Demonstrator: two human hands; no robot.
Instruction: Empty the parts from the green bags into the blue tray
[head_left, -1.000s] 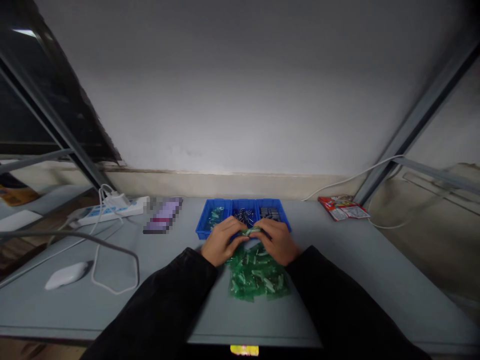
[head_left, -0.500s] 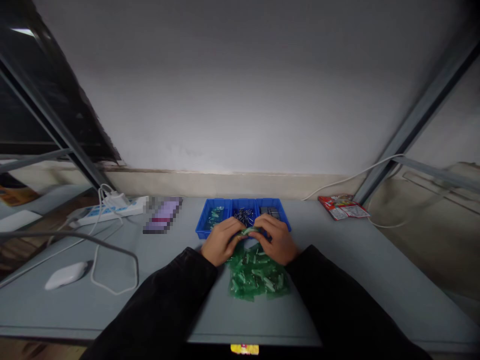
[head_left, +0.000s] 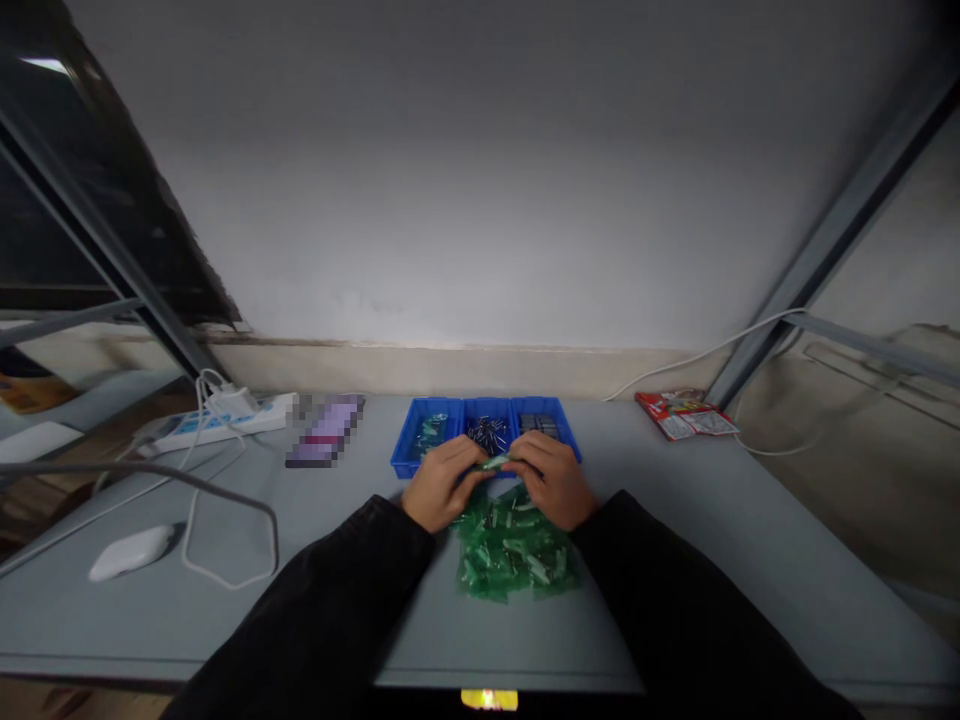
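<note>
Pinched between both hands is a small green plastic packet [head_left: 496, 463], its contents too small to make out. My left hand [head_left: 441, 486] closes its fingers on one end, while my right hand [head_left: 556, 482] grips the other. Beneath them on the table lies a pile of similar green packets [head_left: 517, 562] with pale pieces inside. Just beyond my fingers stand three joined blue bins [head_left: 405, 455]. Small pale-green pieces [head_left: 431, 432] are in the left one, dark metal screw-like parts [head_left: 489, 433] in the middle, and grey blocks [head_left: 538, 426], partly hidden by my right hand, in the right.
On the left are a purple phone-like object [head_left: 326, 430], a white power strip [head_left: 277, 412] with cables, and a white earbud case [head_left: 131, 552]. A red snack wrapper [head_left: 686, 414] lies at the back right. Metal posts flank the table [head_left: 345, 640].
The packet now looks straighter and flatter between my fingers, where it was bent before. My hands have shifted only slightly; everything else stays in place.
</note>
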